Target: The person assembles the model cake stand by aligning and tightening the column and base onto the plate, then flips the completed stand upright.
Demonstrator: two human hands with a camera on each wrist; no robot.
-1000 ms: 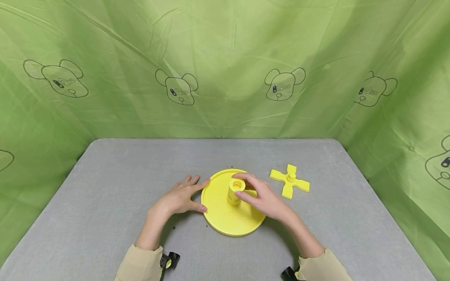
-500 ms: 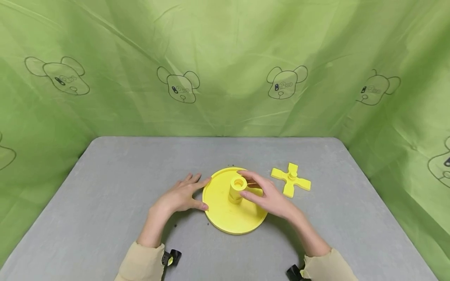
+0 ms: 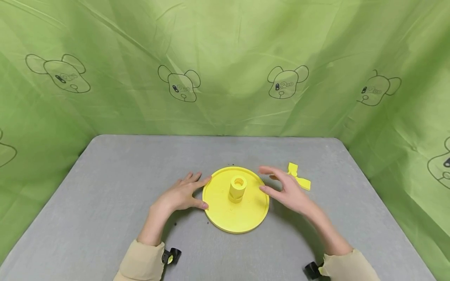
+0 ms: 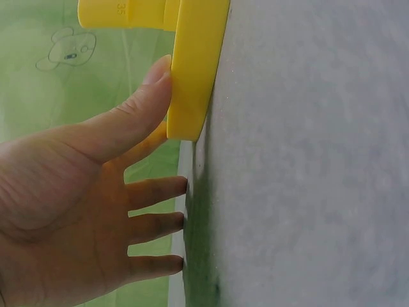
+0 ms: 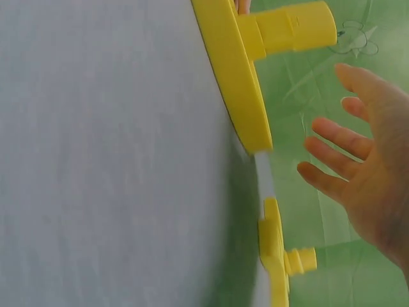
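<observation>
On grey table (image 3: 140, 168), apart from far edge, smooth rnd yellow plate (image 3: 225, 217) is set; rim's touched by L hand (image 3: 181, 196), fingers straight. R hand (image 3: 290, 191) is held off plate, nr partly hidden cross (image 3: 301, 182), fingers released. 1 hollow post (image 3: 238, 190) is stood mid-plate.

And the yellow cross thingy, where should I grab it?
Probably pinch the peg in the middle of the yellow cross, coming from above: the peg sticks up, while the rest lies low and flat on the table.
</observation>
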